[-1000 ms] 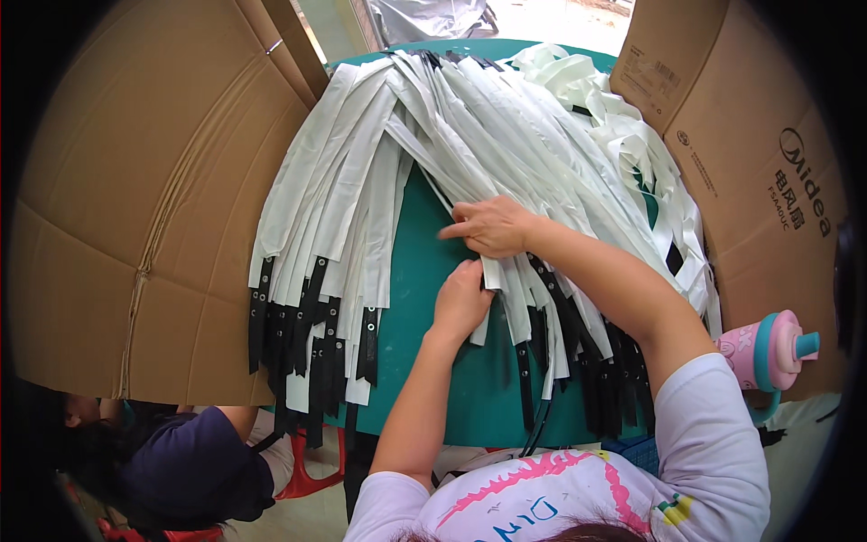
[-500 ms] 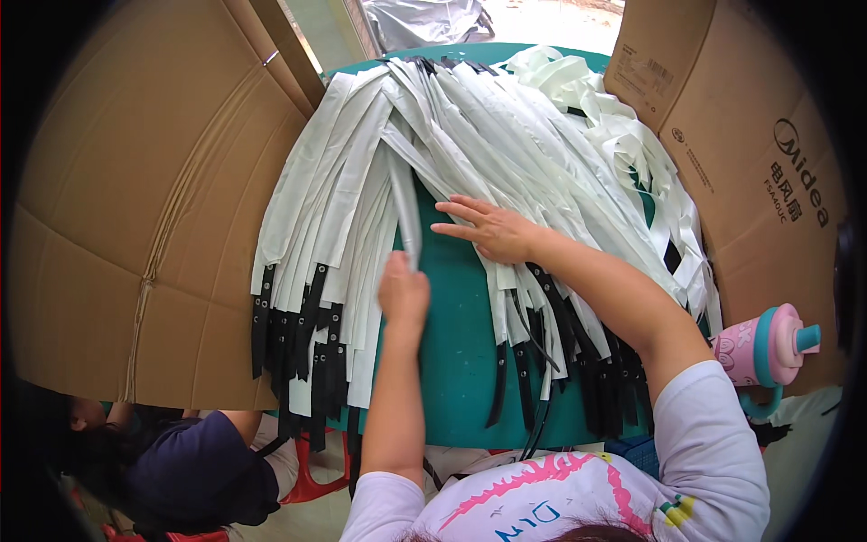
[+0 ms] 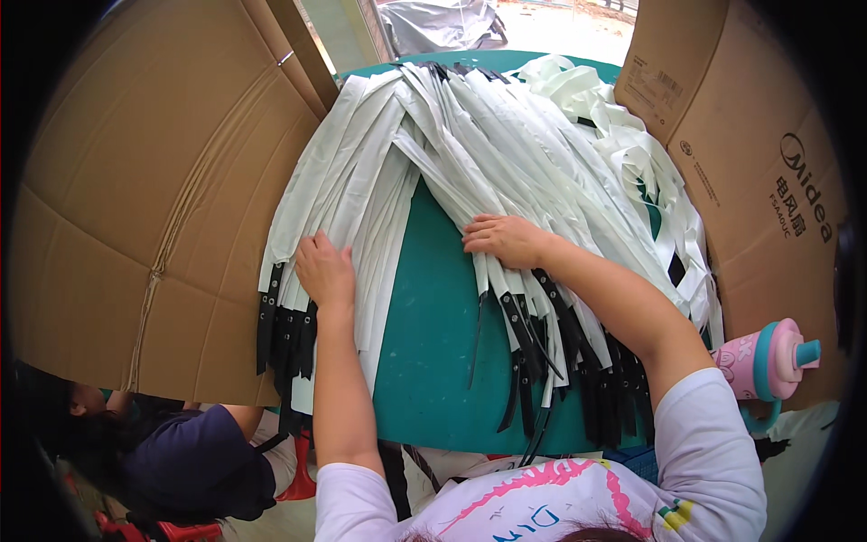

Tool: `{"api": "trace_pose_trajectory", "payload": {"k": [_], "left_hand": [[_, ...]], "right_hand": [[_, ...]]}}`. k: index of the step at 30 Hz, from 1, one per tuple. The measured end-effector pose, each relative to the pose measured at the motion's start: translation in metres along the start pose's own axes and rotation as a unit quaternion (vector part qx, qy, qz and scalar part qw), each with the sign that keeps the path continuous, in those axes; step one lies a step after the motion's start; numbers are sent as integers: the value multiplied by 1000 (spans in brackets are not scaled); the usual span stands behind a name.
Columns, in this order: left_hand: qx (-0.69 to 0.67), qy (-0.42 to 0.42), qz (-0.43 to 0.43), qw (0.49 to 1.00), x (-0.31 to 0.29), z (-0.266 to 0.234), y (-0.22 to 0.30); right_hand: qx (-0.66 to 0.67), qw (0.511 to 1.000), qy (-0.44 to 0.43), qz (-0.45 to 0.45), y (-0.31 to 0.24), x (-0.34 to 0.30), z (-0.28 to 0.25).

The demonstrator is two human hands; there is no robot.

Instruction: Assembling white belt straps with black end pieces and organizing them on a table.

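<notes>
Long white fabric strips lie in two fanned bundles on a teal table, with black ends bearing metal snaps. My left hand [image 3: 325,271] rests low on the left bundle [image 3: 348,181], fingers loosely bent over the strips and no strip plainly gripped. Across the bare wedge of tabletop, my right hand [image 3: 508,241] lies palm down on the inner edge of the right bundle [image 3: 506,154]. Its fingers stretch leftward over the strips, and their tips reach that edge. Below my right hand hang several black snap ends [image 3: 517,321]. Under both palms the strips are hidden.
Cardboard walls stand left [image 3: 117,190] and right [image 3: 741,154] of the teal table [image 3: 424,361]. Loose white ribbon [image 3: 646,154] is heaped at the far right. A pink cup with a teal handle [image 3: 759,359] is beside my right arm. Another person [image 3: 194,465] sits at lower left.
My left hand has moved left from the gap onto the left bundle, and the strip it held no longer hangs there. My right hand has shifted slightly right and down, its fingers closer together.
</notes>
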State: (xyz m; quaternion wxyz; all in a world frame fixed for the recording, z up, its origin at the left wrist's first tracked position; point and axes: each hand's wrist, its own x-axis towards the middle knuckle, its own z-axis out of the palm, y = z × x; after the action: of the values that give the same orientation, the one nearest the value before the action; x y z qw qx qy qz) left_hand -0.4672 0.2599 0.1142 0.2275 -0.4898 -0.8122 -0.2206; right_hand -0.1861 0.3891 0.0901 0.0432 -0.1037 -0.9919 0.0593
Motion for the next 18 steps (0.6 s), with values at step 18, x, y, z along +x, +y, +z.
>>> {"api": "trace_pose_trajectory", "payload": {"k": [18], "left_hand": [[-20,-51,23,998,16,15,-19]], "right_hand": [[86,993,74,-43,16,9,11]]}}
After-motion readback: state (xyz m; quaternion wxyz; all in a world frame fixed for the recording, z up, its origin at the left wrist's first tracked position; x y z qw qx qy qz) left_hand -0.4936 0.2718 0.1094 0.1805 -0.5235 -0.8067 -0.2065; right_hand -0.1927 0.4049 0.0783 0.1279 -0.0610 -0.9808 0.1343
